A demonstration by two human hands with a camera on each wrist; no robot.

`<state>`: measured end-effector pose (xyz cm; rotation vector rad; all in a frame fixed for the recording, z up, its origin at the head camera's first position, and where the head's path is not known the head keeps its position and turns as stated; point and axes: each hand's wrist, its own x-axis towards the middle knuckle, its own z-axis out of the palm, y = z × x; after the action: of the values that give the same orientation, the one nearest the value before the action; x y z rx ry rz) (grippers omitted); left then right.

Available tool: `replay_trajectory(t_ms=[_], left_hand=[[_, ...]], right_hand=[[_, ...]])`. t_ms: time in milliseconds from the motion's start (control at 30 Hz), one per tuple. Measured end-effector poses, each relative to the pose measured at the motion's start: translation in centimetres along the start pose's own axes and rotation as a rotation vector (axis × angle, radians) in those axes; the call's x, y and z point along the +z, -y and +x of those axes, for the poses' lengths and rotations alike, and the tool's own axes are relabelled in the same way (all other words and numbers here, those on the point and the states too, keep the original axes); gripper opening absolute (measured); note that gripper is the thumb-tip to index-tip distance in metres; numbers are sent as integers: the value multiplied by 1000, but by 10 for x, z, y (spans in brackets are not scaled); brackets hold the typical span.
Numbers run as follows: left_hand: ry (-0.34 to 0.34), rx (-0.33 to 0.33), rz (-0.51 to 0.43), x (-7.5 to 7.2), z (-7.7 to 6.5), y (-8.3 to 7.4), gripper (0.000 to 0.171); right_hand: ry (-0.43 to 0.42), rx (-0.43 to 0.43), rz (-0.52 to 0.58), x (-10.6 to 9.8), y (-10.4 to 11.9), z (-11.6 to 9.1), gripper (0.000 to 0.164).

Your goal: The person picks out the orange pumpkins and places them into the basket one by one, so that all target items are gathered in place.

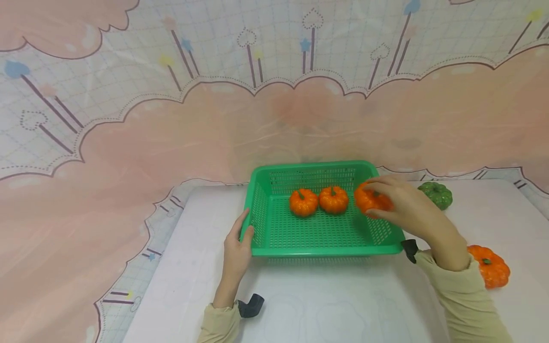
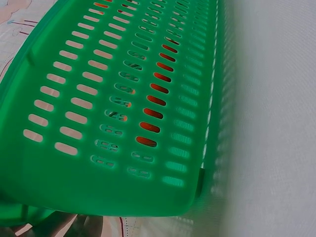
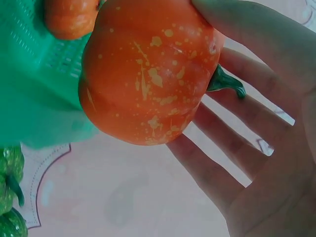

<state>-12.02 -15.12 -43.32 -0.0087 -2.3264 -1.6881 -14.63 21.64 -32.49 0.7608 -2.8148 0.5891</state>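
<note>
An orange toy pumpkin point(image 1: 364, 197) is in my right hand point(image 1: 407, 205), the thumb and fingers gripping it over the right end of a green plastic basket point(image 1: 321, 251). The right wrist view shows this pumpkin point(image 3: 148, 74) large, with yellow flecks and a dark green stem that points toward the palm. My left hand point(image 1: 238, 247) holds the basket's left rim near its front corner. In the left wrist view the slotted basket wall point(image 2: 113, 187) hides most of that hand. Inside the basket two orange pumpkins, a left one point(image 1: 303, 203) and a right one point(image 1: 333, 199), sit side by side.
On the white table point(image 1: 309, 305), a green pumpkin point(image 1: 435, 195) lies to the right behind my right hand. Another orange pumpkin point(image 1: 493, 267) is beside my right sleeve, partly covered by it. A patterned pink cloth point(image 1: 206, 133) hangs behind the basket.
</note>
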Motion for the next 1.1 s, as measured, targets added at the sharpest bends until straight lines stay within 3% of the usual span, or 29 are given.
replay_trajectory(t_ms=[700,1100], left_hand=[[1,13,-11,0,1,2,46],[-6,12,5,0,0,1,46]], right_hand=[[59,-125,4,23,11,23,49],[84,-150,2,29,17,31,47]])
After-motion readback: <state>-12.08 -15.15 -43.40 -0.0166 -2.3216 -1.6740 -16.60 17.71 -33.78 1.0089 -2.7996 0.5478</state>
